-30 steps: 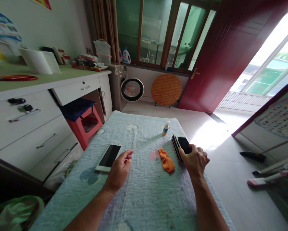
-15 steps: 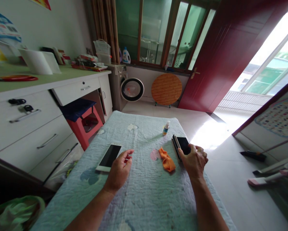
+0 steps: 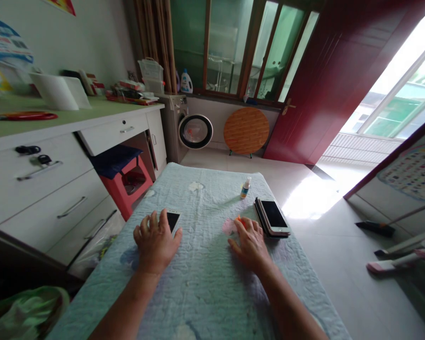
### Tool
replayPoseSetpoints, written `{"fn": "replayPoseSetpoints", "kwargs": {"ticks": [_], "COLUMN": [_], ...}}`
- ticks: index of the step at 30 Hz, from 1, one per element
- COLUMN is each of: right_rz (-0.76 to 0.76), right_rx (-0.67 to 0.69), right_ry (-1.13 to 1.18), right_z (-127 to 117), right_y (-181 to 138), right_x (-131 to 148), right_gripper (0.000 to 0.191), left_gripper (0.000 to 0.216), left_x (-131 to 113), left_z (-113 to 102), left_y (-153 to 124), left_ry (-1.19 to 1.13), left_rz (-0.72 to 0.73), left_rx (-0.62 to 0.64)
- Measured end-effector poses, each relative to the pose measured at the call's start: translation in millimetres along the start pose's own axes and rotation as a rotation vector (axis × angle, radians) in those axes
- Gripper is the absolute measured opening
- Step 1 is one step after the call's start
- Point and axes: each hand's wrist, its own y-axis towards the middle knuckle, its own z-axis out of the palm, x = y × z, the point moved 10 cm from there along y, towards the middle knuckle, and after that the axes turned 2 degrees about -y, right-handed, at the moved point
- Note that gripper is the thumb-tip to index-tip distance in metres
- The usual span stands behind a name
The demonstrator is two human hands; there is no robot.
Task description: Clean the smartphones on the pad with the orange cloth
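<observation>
Pale blue quilted cloth covers the table (image 3: 205,293), and both bare forearms reach out over it from the near edge. The left hand (image 3: 157,243) lies palm down with its fingers spread on a white phone (image 3: 172,219). Only the far end of the phone, dark screen up, shows past the fingertips. The grip is released, the hand flat on the phone rather than curled round it.

The right hand (image 3: 250,244) also lies palm down, right of the table's middle, over an orange cloth (image 3: 241,220). Just a scrap of the cloth shows at the fingertips, beside a pink patch in the quilt. Whether that grip has closed on the cloth I cannot tell.

Just beside the right hand, near the table's right edge, sits a stack of phones (image 3: 273,215), the top one screen up, with neither hand touching it. Farther on stands a small spray bottle (image 3: 245,188), upright and apart from the stack.

Beyond the table's left side, a red stool (image 3: 134,182) is tucked under a white desk with drawers (image 3: 49,189). At the far wall are a washing machine (image 3: 194,131) and a round wooden tabletop (image 3: 246,131) leaning on its edge.
</observation>
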Motion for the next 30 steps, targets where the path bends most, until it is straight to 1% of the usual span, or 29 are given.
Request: {"fn": "replayPoseSetpoints", "kwargs": {"ticks": [2, 5, 8, 12, 19, 23, 27, 30], "right_rz": [0.023, 0.057, 0.084, 0.091, 0.087, 0.13, 0.178, 0.177], "right_rx": [0.034, 0.038, 0.031, 0.041, 0.059, 0.031, 0.02, 0.037], "right_ry": [-0.006, -0.007, 0.007, 0.03, 0.045, 0.035, -0.02, -0.036], "right_z": [4, 4, 4, 8, 11, 11, 12, 13], "right_y": [-1, -1, -1, 0, 2, 3, 2, 2], "right_x": [-3, -8, -12, -15, -15, -19, -23, -23], "right_gripper": [0.047, 0.048, 0.045, 0.044, 0.05, 0.057, 0.056, 0.056], "left_gripper": [0.058, 0.064, 0.068, 0.066, 0.065, 0.06, 0.059, 0.059], "left_x": [4, 7, 10, 12, 17, 15, 15, 16], "left_z": [7, 19, 27, 32, 28, 26, 29, 32], "left_y": [0, 0, 0, 0, 5, 6, 6, 6], "left_ry": [0.053, 0.059, 0.064, 0.058, 0.007, 0.024, 0.032, 0.011], "left_rz": [-0.004, 0.014, 0.025, 0.023, -0.033, -0.039, -0.049, -0.053], "left_rx": [0.073, 0.171, 0.214, 0.24, 0.287, 0.284, 0.28, 0.277]}}
